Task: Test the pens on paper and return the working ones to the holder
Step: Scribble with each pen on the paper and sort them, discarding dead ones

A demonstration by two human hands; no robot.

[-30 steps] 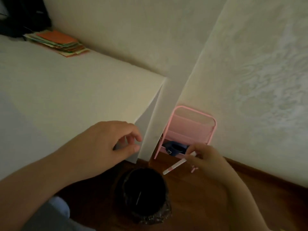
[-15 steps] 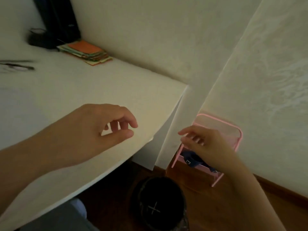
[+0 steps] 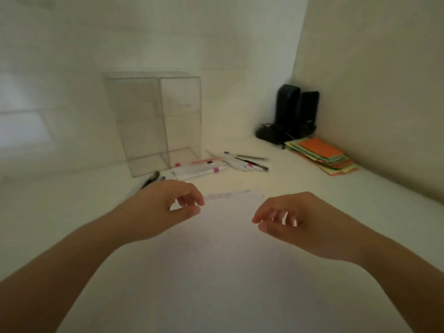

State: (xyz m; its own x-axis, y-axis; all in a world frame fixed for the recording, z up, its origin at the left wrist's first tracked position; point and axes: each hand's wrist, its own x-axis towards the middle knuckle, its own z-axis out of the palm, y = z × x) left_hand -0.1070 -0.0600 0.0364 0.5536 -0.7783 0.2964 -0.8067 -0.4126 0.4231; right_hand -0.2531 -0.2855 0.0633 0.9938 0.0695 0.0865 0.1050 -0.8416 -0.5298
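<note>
View swung up from the floor bin to the desk; the right hand (image 3: 310,222) is now raised beside the left hand (image 3: 165,207). Both are held loosely curled, empty, above blurred paper (image 3: 230,212). Pens (image 3: 216,165) lie smeared by the clear holder (image 3: 156,121).

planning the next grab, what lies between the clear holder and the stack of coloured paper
In the head view, a loose scatter of pens lies on the white desk between the clear holder and the stack of coloured paper. Neither hand reaches them.
</note>
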